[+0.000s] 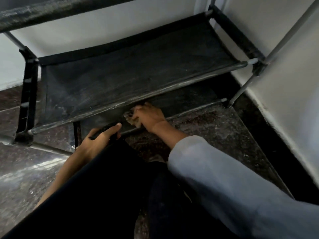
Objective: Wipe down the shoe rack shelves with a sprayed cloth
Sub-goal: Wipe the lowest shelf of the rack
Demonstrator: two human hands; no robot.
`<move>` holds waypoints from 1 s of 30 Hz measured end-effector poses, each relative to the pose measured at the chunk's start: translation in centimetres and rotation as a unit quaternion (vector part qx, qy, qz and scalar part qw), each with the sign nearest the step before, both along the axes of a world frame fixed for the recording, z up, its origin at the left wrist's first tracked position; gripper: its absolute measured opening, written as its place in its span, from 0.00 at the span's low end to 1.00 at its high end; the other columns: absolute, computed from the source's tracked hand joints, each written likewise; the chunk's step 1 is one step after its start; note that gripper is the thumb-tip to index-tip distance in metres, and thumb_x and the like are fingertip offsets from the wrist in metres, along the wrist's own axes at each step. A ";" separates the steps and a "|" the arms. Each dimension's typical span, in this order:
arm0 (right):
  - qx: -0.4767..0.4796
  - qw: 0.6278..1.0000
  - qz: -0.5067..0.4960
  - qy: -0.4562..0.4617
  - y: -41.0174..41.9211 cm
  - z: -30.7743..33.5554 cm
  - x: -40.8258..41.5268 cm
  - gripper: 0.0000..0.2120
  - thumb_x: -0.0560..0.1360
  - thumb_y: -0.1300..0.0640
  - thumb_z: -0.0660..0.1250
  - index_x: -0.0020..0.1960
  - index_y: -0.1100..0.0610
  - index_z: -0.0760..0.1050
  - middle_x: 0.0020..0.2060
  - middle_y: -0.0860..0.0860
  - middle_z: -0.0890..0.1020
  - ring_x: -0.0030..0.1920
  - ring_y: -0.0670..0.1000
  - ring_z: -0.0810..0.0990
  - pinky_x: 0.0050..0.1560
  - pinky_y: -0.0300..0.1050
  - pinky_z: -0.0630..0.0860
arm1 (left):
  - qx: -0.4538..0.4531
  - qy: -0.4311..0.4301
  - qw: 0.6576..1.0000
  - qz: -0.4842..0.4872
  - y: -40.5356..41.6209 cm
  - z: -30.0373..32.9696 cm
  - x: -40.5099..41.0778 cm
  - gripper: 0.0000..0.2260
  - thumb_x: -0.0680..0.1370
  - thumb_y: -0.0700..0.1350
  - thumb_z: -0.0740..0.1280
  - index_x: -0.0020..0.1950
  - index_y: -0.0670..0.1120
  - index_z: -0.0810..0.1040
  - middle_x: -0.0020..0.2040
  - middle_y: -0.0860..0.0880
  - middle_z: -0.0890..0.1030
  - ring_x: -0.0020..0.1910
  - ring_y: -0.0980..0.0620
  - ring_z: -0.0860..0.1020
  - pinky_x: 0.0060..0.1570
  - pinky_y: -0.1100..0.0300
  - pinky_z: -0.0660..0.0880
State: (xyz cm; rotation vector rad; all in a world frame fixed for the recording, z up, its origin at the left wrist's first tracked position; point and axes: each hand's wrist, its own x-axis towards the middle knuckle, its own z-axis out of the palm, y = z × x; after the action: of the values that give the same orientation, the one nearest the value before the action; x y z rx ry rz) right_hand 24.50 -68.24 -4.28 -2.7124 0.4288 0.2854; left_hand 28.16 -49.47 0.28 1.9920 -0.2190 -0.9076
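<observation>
The shoe rack has black fabric shelves on grey metal tubes. Its dusty middle shelf (138,69) fills the centre of the view, and the bottom shelf (189,98) shows beneath it. My right hand (150,116) grips a crumpled beige cloth (130,119) and presses it on the bottom shelf, just under the middle shelf's front tube. My left hand (96,141) is lower and to the left, fingers and thumb curled round a thin black object (103,131). I cannot tell what that object is. The fingertips of my right hand are hidden under the shelf edge.
White walls (284,83) stand behind and to the right of the rack, with a black skirting strip (269,149) along the right wall. The floor (215,128) is dark speckled stone. My leg in dark trousers (112,187) fills the lower middle. An upper shelf bar (69,11) crosses the top.
</observation>
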 end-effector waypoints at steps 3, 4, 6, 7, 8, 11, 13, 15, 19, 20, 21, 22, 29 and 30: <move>-0.100 0.994 -0.030 0.008 -4.9 0.2 -3.2 0.15 0.77 0.51 0.62 0.59 0.56 0.77 0.60 0.56 0.78 0.64 0.59 0.72 0.64 0.48 0.68 | 0.005 0.006 1.000 0.005 -0.9 -0.2 0.5 0.17 0.73 0.61 0.68 0.28 0.55 0.83 0.30 0.56 0.83 0.33 0.57 0.79 0.46 0.59 0.71; -0.133 0.989 -0.057 0.018 -7.3 -0.1 -4.3 0.15 0.77 0.51 0.62 0.60 0.56 0.77 0.60 0.56 0.78 0.64 0.59 0.72 0.65 0.48 0.67 | -0.002 0.007 1.000 -0.001 -1.3 -0.2 0.5 0.17 0.73 0.59 0.69 0.29 0.52 0.83 0.30 0.53 0.82 0.31 0.56 0.79 0.45 0.57 0.71; -0.165 0.975 -0.146 0.031 -12.4 -0.2 -6.6 0.17 0.77 0.51 0.62 0.62 0.58 0.75 0.61 0.57 0.77 0.65 0.60 0.70 0.65 0.49 0.67 | -0.015 0.021 1.000 -0.016 -2.1 -0.1 0.4 0.17 0.74 0.57 0.69 0.29 0.50 0.83 0.30 0.50 0.81 0.31 0.51 0.78 0.43 0.54 0.70; -0.171 0.965 -0.194 0.046 -14.6 0.0 -7.8 0.18 0.77 0.52 0.63 0.63 0.60 0.73 0.62 0.58 0.76 0.65 0.61 0.69 0.64 0.50 0.67 | -0.024 0.027 0.999 -0.020 -2.8 0.2 0.2 0.18 0.75 0.56 0.68 0.28 0.50 0.82 0.29 0.49 0.80 0.32 0.49 0.77 0.41 0.54 0.70; -0.167 0.956 -0.233 0.060 -16.4 0.0 -8.6 0.19 0.77 0.53 0.63 0.64 0.62 0.71 0.63 0.59 0.75 0.65 0.62 0.68 0.62 0.52 0.67 | -0.030 0.028 0.999 -0.033 -3.5 0.4 -0.1 0.18 0.75 0.56 0.68 0.29 0.50 0.82 0.29 0.48 0.80 0.32 0.48 0.76 0.38 0.55 0.69; -0.141 0.944 -0.288 0.081 -17.2 0.3 -7.9 0.17 0.79 0.56 0.60 0.66 0.61 0.70 0.64 0.59 0.72 0.65 0.63 0.67 0.61 0.55 0.67 | -0.026 0.012 0.996 -0.083 -5.9 1.2 -1.0 0.19 0.77 0.58 0.65 0.30 0.50 0.80 0.30 0.47 0.78 0.32 0.48 0.76 0.34 0.55 0.66; -0.117 0.939 -0.318 0.058 -14.8 0.3 -6.2 0.15 0.80 0.56 0.57 0.64 0.58 0.73 0.64 0.57 0.73 0.64 0.62 0.68 0.61 0.55 0.68 | -0.022 0.011 0.996 -0.091 -7.4 1.6 -1.7 0.20 0.78 0.57 0.65 0.29 0.50 0.80 0.30 0.46 0.78 0.35 0.45 0.75 0.38 0.51 0.66; -0.088 0.949 -0.301 0.021 -11.5 0.0 -4.6 0.15 0.80 0.56 0.56 0.63 0.55 0.75 0.63 0.56 0.75 0.64 0.60 0.71 0.62 0.52 0.69 | -0.018 0.023 0.995 -0.098 -8.8 1.7 -2.4 0.20 0.78 0.56 0.65 0.28 0.50 0.80 0.30 0.45 0.77 0.36 0.43 0.75 0.39 0.48 0.66; -0.055 0.996 -0.026 -0.057 -5.3 -0.1 -3.1 0.16 0.79 0.53 0.59 0.65 0.51 0.73 0.64 0.53 0.75 0.65 0.57 0.71 0.65 0.50 0.67 | 0.000 0.035 0.994 -0.105 -10.4 1.2 -2.8 0.20 0.77 0.54 0.66 0.27 0.49 0.80 0.29 0.45 0.78 0.34 0.44 0.75 0.43 0.47 0.66; -0.062 0.997 0.020 -0.049 -5.1 -0.5 -3.0 0.17 0.79 0.52 0.58 0.67 0.51 0.72 0.66 0.52 0.73 0.67 0.57 0.68 0.66 0.51 0.65 | 0.008 0.033 0.994 -0.105 -10.7 1.0 -2.8 0.20 0.78 0.54 0.66 0.27 0.49 0.80 0.29 0.45 0.78 0.35 0.43 0.75 0.44 0.48 0.66; -0.075 0.996 0.035 -0.041 -5.7 -0.8 -2.9 0.18 0.79 0.51 0.58 0.68 0.51 0.72 0.67 0.51 0.71 0.68 0.57 0.67 0.66 0.50 0.65 | 0.012 0.031 0.994 -0.104 -11.1 0.9 -3.0 0.20 0.78 0.54 0.66 0.28 0.48 0.80 0.30 0.44 0.78 0.37 0.42 0.75 0.44 0.48 0.65; -0.083 0.995 0.022 -0.045 -6.8 -1.1 -2.7 0.18 0.80 0.50 0.57 0.67 0.51 0.72 0.67 0.51 0.71 0.68 0.57 0.66 0.66 0.49 0.66 | 0.011 0.029 0.994 -0.105 -11.4 0.8 -3.1 0.19 0.78 0.54 0.66 0.30 0.47 0.80 0.30 0.43 0.78 0.38 0.41 0.75 0.45 0.48 0.65; -0.110 0.967 -0.231 0.002 -17.0 -0.8 -4.7 0.18 0.80 0.53 0.56 0.69 0.55 0.71 0.68 0.55 0.70 0.67 0.58 0.67 0.63 0.49 0.66 | 0.012 0.022 0.992 -0.123 -12.3 0.8 -3.3 0.21 0.78 0.56 0.65 0.28 0.49 0.81 0.29 0.46 0.78 0.34 0.44 0.74 0.37 0.52 0.64; -0.117 0.959 -0.255 0.025 -18.0 -0.8 -5.4 0.17 0.81 0.56 0.55 0.68 0.56 0.71 0.69 0.54 0.69 0.67 0.58 0.66 0.62 0.49 0.66 | 0.010 0.025 0.992 -0.123 -12.4 0.9 -3.3 0.21 0.78 0.56 0.65 0.28 0.49 0.81 0.29 0.46 0.78 0.35 0.44 0.74 0.38 0.51 0.64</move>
State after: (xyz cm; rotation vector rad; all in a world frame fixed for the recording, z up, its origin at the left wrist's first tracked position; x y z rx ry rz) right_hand 19.08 -86.25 -5.03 -2.6940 1.2163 0.1638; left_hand 24.87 -61.87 1.13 1.9857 -0.4354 -1.1174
